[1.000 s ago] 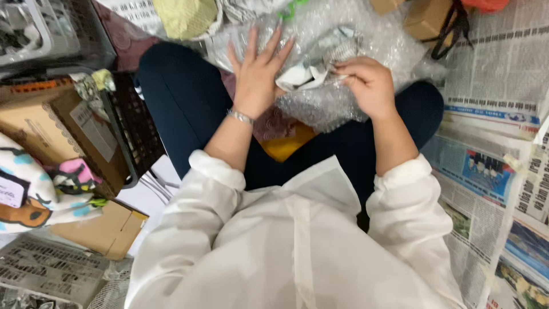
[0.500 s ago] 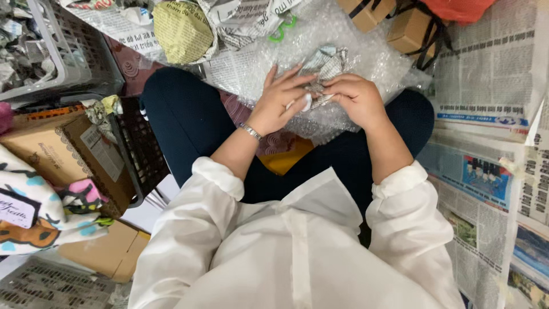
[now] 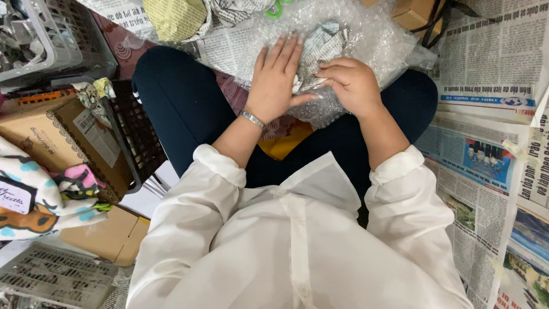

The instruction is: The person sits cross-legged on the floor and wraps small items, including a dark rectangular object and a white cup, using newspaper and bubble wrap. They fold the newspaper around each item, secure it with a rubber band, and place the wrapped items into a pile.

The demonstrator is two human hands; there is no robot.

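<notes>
Newspaper sheets (image 3: 492,63) cover the floor, likely to keep it clean. A big sheet of bubble wrap (image 3: 377,40) lies over the person's lap, making a soft bed. On it sits a small bundle wrapped in newspaper (image 3: 321,46). The left hand (image 3: 275,77) lies flat and open, pressing it still. The right hand (image 3: 353,84) curls shut on the bundle's edge.

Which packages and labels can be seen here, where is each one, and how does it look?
Newspaper-wrapped bundle: under both hands, on bubble wrap, grey, crumpled.
Cardboard box: left, brown, flat.
White label: on that box, rectangular.
Small box: top right, brown.
</notes>
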